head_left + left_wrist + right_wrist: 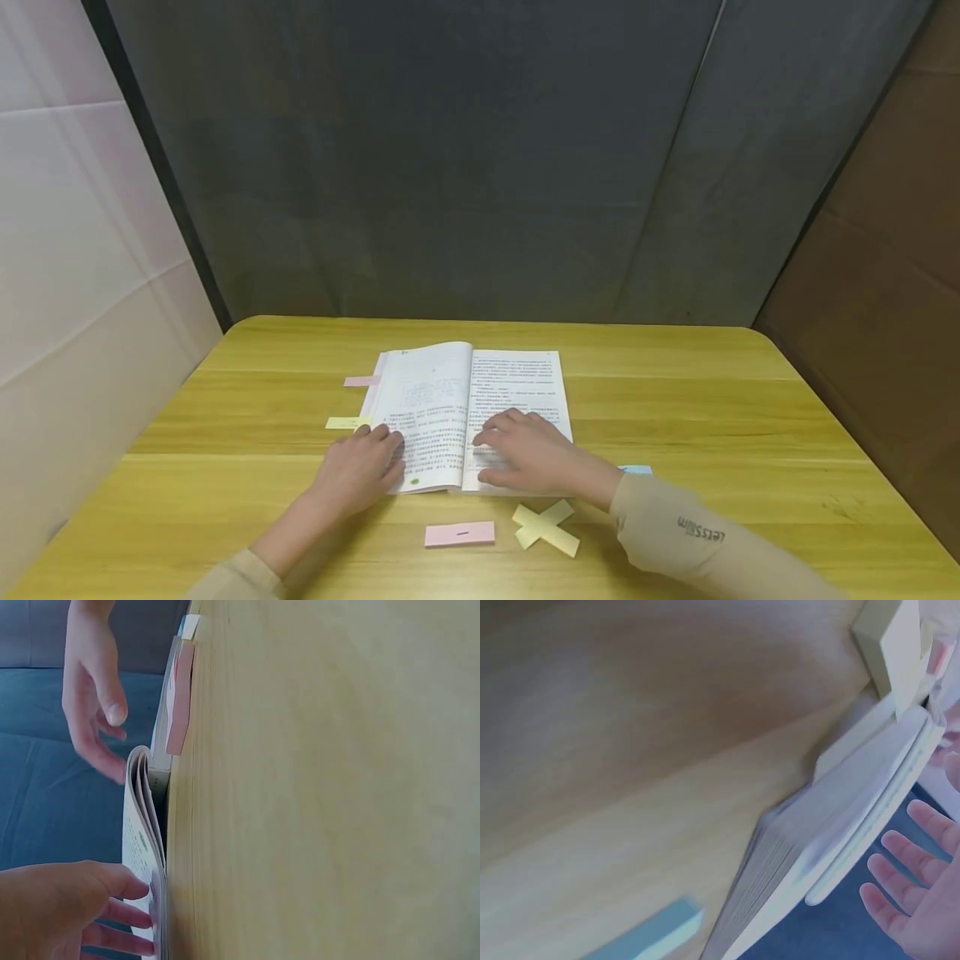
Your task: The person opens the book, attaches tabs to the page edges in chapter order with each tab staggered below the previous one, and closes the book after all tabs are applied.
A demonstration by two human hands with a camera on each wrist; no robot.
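Observation:
An open book (431,392) with printed pages lies on the table. My left hand (352,471) rests its fingers on the lower outer edge of the left page; in the left wrist view those fingers (120,941) are nearly straight against the paper. My right hand (528,454) is over the lower right page, its fingers spread and loosely bent. In the right wrist view, that hand (930,885) holds nothing and its fingertips are apart from the page. A pink sticky tab (362,381) and a yellow sticky tab (347,422) stick out from the book's left edge.
Below the book on the wooden table (697,400) lie a pink sticky-note pad (442,536) and crossed yellow sticky-note strips (543,529). A blue pad (636,470) shows partly behind my right wrist. A dark curtain (450,167) hangs beyond the table's far edge.

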